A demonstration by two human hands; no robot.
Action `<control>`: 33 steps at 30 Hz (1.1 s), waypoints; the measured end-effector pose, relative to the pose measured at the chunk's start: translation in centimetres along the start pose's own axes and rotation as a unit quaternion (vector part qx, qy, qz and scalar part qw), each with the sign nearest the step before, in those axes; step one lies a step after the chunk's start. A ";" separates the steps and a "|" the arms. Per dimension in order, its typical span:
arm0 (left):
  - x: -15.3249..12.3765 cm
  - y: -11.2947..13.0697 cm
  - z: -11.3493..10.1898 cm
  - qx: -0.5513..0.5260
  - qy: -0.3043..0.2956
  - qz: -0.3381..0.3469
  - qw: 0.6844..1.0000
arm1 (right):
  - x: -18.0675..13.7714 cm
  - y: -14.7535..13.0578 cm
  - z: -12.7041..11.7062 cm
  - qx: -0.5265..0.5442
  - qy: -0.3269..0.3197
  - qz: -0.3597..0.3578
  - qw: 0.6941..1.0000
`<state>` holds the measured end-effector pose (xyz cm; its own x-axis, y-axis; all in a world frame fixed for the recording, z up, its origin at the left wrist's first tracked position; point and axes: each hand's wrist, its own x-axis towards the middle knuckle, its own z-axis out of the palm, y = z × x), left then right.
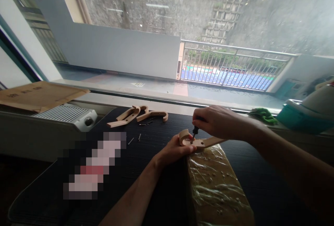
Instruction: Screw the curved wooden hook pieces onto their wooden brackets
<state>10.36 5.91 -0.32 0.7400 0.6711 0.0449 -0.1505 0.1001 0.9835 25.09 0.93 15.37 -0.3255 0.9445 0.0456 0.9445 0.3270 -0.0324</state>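
Observation:
My right hand (210, 119) is wrapped round the dark handle of a screwdriver (195, 131). Its shaft points down, with the tip at a hole in a pale wooden hook (208, 142). My left hand (175, 149) grips the curled end of that hook, fingers around it beside the screwdriver tip. The hook lies across the far end of a brown block (216, 180) wrapped in clear film, its surface dotted with small holes or bumps. Whether a screw sits under the tip is too small to tell.
On the black table (146, 191), more wooden hooks (127, 117) lie at the back left, near several loose screws (139, 137). A pixelated patch covers something at left. Beyond are a brown envelope (41, 95) on a white heater-like unit (65, 114), a green cloth (263, 115), a teal container (300, 116) and a window.

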 end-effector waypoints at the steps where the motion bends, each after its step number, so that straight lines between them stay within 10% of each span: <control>1: 0.0 0.0 0.0 -0.003 0.000 -0.002 1.000 | 0.0 -0.1 0.3 -0.005 0.006 0.013 1.000; 33: 0.0 0.2 0.1 0.006 0.003 -0.009 1.000 | -0.2 0.3 -1.5 -0.026 -0.044 -0.016 0.999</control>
<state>10.39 5.91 -0.10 0.7381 0.6742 0.0264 -0.1301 0.1038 0.9861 25.52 0.81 16.89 -0.3558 0.9336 -0.0422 0.9340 0.3568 0.0192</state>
